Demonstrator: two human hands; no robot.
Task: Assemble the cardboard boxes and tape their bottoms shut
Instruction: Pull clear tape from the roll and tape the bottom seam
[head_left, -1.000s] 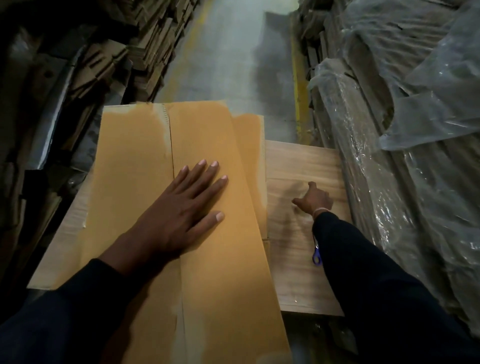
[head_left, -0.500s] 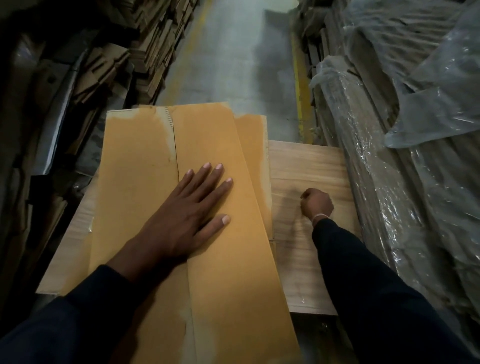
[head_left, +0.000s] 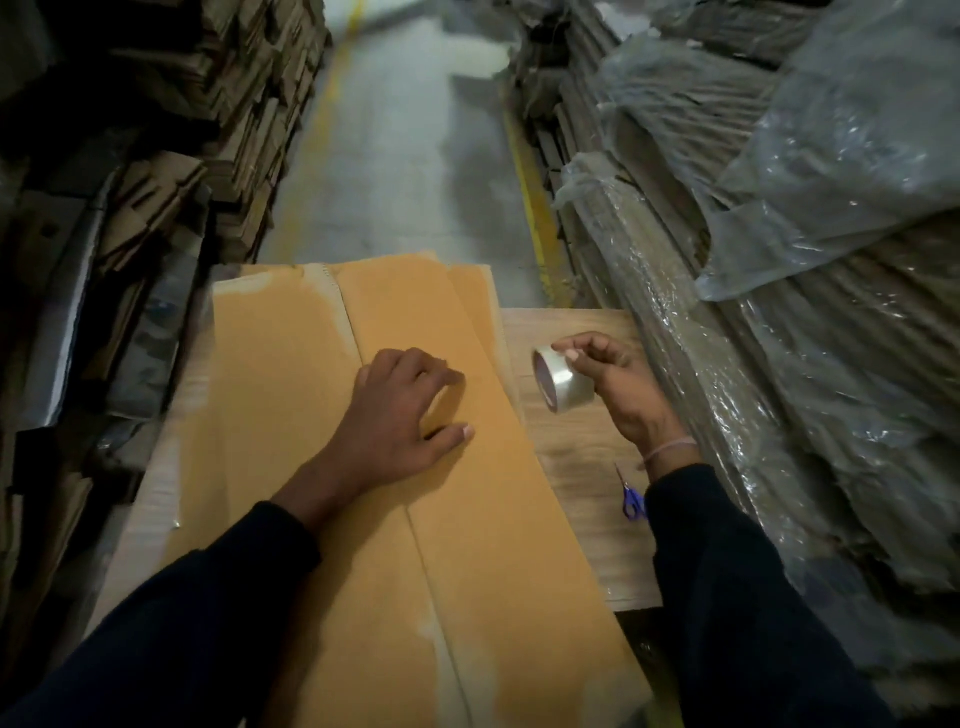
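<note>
Head view: my left hand (head_left: 400, 410) pressed curled on the cardboard (head_left: 291, 395); right hand (head_left: 615, 382) pinched the tape roll (head_left: 563, 382); I'd find its end first.

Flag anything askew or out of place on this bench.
The flattened cardboard box lies skewed across the wooden table, its near end overhanging the edge. The blue-handled scissors lie half hidden by the right sleeve. Nothing looks damaged.
</note>
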